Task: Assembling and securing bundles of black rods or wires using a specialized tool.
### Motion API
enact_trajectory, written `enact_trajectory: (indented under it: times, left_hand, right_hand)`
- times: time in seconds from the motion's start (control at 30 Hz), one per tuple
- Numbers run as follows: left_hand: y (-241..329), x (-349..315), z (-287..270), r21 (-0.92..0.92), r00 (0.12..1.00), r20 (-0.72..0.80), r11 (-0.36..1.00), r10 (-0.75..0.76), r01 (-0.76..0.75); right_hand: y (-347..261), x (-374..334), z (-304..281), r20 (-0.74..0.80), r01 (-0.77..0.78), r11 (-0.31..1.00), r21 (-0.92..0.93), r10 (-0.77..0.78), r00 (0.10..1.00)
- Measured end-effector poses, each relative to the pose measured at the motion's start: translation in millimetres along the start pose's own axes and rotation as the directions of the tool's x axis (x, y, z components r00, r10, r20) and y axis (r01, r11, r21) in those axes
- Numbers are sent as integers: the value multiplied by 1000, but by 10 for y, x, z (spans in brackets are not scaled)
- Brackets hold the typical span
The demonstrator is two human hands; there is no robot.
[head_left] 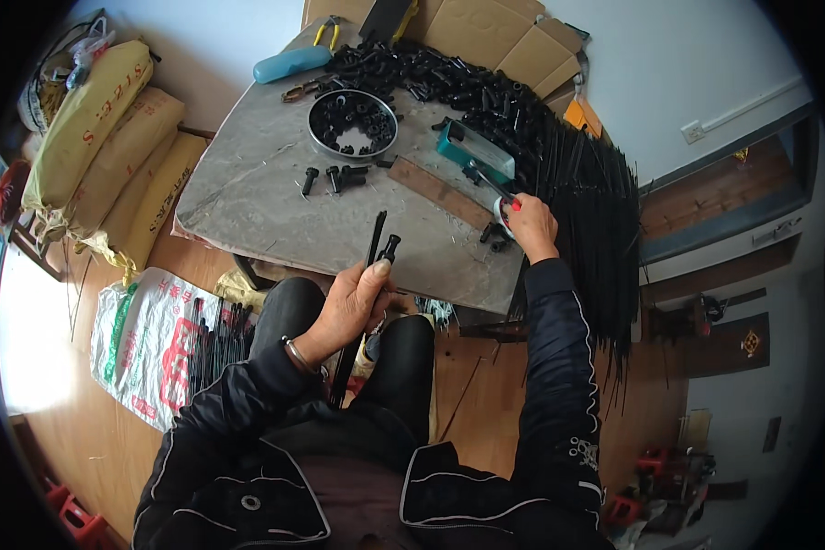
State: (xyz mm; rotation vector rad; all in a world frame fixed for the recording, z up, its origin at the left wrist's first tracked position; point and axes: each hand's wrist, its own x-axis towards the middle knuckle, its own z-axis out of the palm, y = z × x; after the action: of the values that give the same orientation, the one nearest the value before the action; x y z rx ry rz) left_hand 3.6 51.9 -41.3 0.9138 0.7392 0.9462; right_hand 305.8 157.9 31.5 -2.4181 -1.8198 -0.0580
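Note:
My left hand (pixel 356 298) is closed round a long thin black rod (pixel 377 234) and a short black plastic fitting (pixel 390 247), in front of the table's near edge. Below the hand, dark rods run down between my knees. At the table's right side, my right hand (pixel 533 226) is closed on a slim black tool with a red part (pixel 490 186). The tool's dark end points toward a teal open box (pixel 475 154). Beside the right hand sits a small white round container (pixel 501 213), partly covered by the fingers, with small black pieces (pixel 493 240) near it.
The grey table (pixel 257 192) bears a round metal bowl (pixel 313 139) of black parts, several loose fittings (pixel 344 177), a wooden strip (pixel 440 192) and a heap of fittings (pixel 431 78). Black rods (pixel 596 211) hang over its right edge. Stuffed sacks (pixel 92 128) lie left.

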Motion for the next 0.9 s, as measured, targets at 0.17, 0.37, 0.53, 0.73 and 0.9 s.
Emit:
enact_trajectory:
  times: [0.17,0.37,0.53,0.73,0.9]
  left_hand:
    - [24,-5,-3,11,1000,19,1000,6,-6]
    - [28,-49,100,19,997,79,1000,8,-10]
    - [77,-157,175,20,994,107,1000,9,-11]
    - [120,-255,173,34,996,93,999,18,-21]
    - [151,-331,239,31,991,119,998,55,-59]
  right_hand:
    - [18,65,72,-59,19,999,-36,-21,998]
    - [86,97,-29,-47,-31,998,-51,28,998]
    - [33,26,15,23,19,999,-33,-18,1000]
    - [96,56,-42,-95,12,1000,-12,-13,995]
    - [190,104,-67,-130,-59,995,81,70,989]
